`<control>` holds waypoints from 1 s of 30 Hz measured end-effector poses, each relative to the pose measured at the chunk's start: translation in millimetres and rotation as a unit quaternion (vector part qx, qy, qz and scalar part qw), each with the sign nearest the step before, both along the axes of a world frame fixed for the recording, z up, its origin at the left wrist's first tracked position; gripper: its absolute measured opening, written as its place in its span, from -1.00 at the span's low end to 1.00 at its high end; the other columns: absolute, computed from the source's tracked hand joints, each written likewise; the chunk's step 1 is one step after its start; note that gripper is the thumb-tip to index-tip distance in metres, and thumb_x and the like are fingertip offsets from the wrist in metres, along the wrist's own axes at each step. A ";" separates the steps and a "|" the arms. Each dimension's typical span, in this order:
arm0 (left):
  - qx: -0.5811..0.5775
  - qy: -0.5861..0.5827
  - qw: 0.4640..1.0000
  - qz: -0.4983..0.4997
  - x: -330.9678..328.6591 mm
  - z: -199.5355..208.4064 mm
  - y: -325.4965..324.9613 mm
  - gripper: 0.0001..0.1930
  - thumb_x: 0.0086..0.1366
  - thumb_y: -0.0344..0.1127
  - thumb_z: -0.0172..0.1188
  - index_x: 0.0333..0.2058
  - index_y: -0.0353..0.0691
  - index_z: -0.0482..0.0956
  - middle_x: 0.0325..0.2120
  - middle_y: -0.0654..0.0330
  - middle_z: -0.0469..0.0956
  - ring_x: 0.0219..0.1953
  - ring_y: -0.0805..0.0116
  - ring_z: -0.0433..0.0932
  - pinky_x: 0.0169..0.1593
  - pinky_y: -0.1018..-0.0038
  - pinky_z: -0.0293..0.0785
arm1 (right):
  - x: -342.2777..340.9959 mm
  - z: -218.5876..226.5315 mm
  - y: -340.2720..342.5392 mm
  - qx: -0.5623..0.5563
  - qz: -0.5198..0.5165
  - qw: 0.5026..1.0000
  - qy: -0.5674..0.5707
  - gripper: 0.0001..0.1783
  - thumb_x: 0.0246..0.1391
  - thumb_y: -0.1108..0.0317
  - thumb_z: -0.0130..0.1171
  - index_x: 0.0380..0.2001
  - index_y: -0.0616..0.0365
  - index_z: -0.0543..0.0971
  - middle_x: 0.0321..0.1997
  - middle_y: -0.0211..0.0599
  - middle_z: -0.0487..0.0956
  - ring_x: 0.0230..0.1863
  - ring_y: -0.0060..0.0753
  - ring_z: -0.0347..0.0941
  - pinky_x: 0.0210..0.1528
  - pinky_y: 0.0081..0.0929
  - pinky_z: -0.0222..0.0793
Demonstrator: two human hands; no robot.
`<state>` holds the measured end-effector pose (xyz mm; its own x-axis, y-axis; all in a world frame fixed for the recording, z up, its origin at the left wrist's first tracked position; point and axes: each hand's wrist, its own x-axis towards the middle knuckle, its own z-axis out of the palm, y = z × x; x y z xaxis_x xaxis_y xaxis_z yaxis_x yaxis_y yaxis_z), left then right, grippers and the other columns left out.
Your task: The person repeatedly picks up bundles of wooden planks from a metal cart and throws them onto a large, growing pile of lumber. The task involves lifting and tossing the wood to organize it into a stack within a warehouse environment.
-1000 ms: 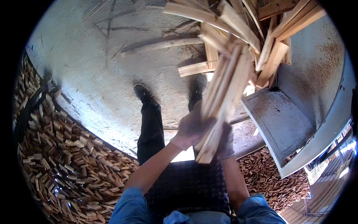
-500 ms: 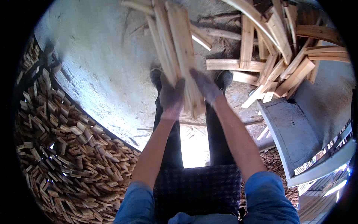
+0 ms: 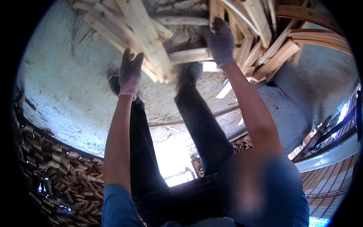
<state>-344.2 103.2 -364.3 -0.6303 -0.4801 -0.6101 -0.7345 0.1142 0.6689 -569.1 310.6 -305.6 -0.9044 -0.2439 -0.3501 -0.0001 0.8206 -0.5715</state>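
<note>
Clearly, the work sits high in the frame: several pale boards (image 3: pixel 146 36) lie across one another on the grey floor (image 3: pixel 56 94) at upper left, slanting down toward the upper centre. The left hand (image 3: pixel 130 72), in a glove, is just beside their near edge, its grip apart, thumb and fingers spread; whether a fingertip touches wood, I cannot tell. The right hand (image 3: pixel 220 43), gloved too, is at upper centre, its grip loosely bent and apart, with nothing seen in it. It hangs in front of the jumbled pile (image 3: pixel 259 22) that fills the upper right; I cannot tell if it touches an upright plank (image 3: pixel 216 9) there. A short plank (image 3: pixel 189 55) lies between the hands, under the pale boards' right side. Two dark shoes (image 3: pixel 194 72) stand below, at upper centre and centre left. Reddish curved strips (image 3: pixel 319 37) reach the right edge, and small blocks (image 3: pixel 68 178) heap up at lower left
</note>
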 end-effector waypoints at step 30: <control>0.500 -0.041 0.839 -0.211 -114.7 180.0 103.3 -0.45 0.35 0.12 0.10 0.02 -0.29 0.51 -0.15 0.17 0.60 -0.12 0.42 0.54 -0.04 0.44 0.49 | 105.7 215.3 106.3 -0.325 -0.404 0.701 -0.489 -0.37 0.10 0.13 0.32 0.09 0.34 0.40 -0.01 -0.26 0.56 -0.04 -0.38 0.52 0.06 -0.42 0.47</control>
<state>-458.8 206.5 -184.4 -0.5520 0.5531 -0.6240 -0.8176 -0.2121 0.5353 -463.4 416.9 -90.3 -0.2434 -0.1859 -0.9520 0.9681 -0.1065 -0.2267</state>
